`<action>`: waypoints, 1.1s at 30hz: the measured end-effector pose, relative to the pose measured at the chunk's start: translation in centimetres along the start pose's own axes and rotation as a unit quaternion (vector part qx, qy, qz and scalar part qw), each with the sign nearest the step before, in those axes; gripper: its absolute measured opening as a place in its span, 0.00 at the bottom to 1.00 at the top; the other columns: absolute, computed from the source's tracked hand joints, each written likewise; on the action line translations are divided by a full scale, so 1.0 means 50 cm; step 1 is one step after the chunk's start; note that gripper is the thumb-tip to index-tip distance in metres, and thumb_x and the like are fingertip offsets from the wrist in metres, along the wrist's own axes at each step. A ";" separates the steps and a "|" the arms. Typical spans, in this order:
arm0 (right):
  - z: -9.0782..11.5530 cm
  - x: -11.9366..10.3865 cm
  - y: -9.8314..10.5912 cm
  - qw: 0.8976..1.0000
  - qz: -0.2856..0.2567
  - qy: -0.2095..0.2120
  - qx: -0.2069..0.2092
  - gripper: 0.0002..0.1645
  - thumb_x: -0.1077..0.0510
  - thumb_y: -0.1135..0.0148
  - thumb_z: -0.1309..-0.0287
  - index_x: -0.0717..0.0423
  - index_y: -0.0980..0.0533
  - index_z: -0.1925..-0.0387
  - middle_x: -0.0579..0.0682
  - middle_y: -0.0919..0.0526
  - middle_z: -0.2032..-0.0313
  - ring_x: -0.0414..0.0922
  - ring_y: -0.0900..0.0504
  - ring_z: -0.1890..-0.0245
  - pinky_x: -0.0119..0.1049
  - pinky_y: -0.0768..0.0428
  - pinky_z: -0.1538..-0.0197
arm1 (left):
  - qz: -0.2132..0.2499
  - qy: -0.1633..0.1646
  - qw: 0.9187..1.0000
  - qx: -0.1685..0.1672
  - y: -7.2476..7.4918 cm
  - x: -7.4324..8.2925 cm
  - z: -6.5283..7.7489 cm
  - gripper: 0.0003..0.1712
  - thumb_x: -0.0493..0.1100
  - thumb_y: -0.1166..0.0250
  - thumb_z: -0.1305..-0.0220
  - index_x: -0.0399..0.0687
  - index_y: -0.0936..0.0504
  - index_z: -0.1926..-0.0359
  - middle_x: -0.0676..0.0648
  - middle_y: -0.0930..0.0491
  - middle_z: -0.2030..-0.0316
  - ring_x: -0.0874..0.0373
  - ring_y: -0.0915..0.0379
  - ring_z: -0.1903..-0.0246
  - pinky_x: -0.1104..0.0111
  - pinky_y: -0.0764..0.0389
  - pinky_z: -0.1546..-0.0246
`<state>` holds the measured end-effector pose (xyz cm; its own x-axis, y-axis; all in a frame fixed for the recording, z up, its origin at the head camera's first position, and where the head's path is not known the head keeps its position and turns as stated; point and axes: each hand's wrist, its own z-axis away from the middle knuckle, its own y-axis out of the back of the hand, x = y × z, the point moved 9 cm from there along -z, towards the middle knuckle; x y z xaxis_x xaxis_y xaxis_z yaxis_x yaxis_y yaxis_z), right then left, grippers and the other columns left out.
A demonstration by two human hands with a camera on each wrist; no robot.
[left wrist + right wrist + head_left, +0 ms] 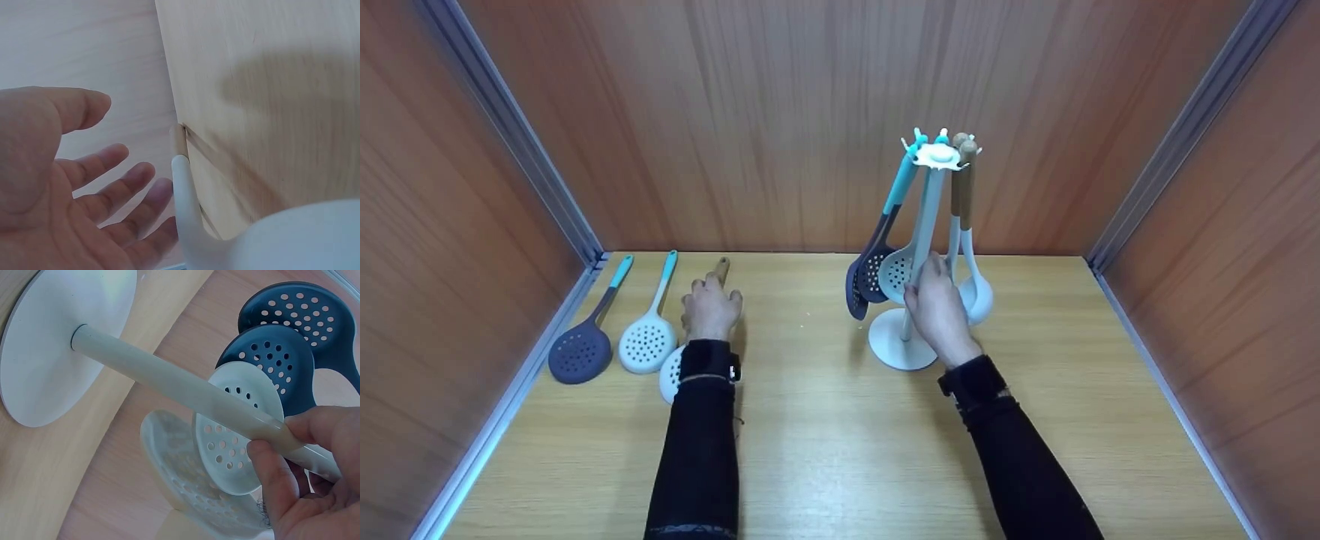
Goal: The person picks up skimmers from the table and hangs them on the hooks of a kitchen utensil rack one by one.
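My right hand (941, 309) grips the pole of a white utensil stand (931, 202), thumb and fingers curled round it in the right wrist view. Several utensils hang from its top: dark slotted ones with turquoise handles, a pale slotted skimmer (895, 274), and white ones with wooden handles, including a ladle (976, 297). My left hand (711, 307) is over a white skimmer (670, 375) with a wooden handle (722, 268), which lies on the table. In the left wrist view its fingers are spread and relaxed beside the skimmer's white neck (188, 208), with nothing in the palm.
Left of my left hand lie a white skimmer (648, 343) with a turquoise handle and a dark skimmer (580, 352). Wooden panels enclose the table (825, 435) at the back (810, 112) and both sides, with metal edging along the left and right.
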<state>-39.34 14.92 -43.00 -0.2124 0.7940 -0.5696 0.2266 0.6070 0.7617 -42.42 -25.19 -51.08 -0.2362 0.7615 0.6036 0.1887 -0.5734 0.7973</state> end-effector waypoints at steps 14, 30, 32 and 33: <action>0.001 -0.005 0.004 1.000 0.007 0.013 0.016 0.39 0.65 0.29 0.19 0.77 0.36 0.18 0.75 0.19 0.31 0.71 0.11 0.33 0.61 0.06 0.33 | 0.004 0.031 0.999 -0.025 -0.001 -0.035 -0.003 0.37 0.50 0.43 0.12 0.31 0.33 0.16 0.21 0.30 0.22 0.15 0.31 0.24 0.25 0.21 0.24; -0.001 0.000 0.000 1.000 0.002 0.001 0.002 0.40 0.64 0.31 0.17 0.74 0.37 0.15 0.75 0.21 0.27 0.71 0.12 0.29 0.61 0.08 0.29 | 0.002 0.029 0.998 -0.054 -0.044 -0.102 -0.055 0.35 0.50 0.43 0.13 0.20 0.26 0.26 0.18 0.21 0.34 0.17 0.20 0.34 0.31 0.17 0.29; -0.001 0.000 0.001 1.000 0.004 0.004 0.006 0.41 0.64 0.31 0.18 0.74 0.37 0.16 0.75 0.21 0.27 0.71 0.12 0.29 0.61 0.08 0.30 | -0.002 0.027 0.998 -0.057 -0.048 -0.106 -0.057 0.34 0.49 0.44 0.13 0.20 0.25 0.28 0.18 0.20 0.36 0.18 0.19 0.36 0.32 0.16 0.31; 0.000 -0.001 0.001 1.000 0.004 0.007 0.008 0.41 0.65 0.31 0.18 0.75 0.37 0.16 0.75 0.21 0.27 0.71 0.12 0.29 0.62 0.08 0.30 | -0.001 0.028 0.998 -0.056 -0.048 -0.107 -0.056 0.33 0.49 0.44 0.13 0.20 0.24 0.29 0.18 0.19 0.36 0.18 0.18 0.36 0.32 0.16 0.31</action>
<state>-39.33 14.91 -42.93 -0.2232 0.7989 -0.5585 0.2442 0.6005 0.7614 -44.30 -28.75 -56.19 -0.2899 0.7466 0.5987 0.0805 -0.6044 0.7926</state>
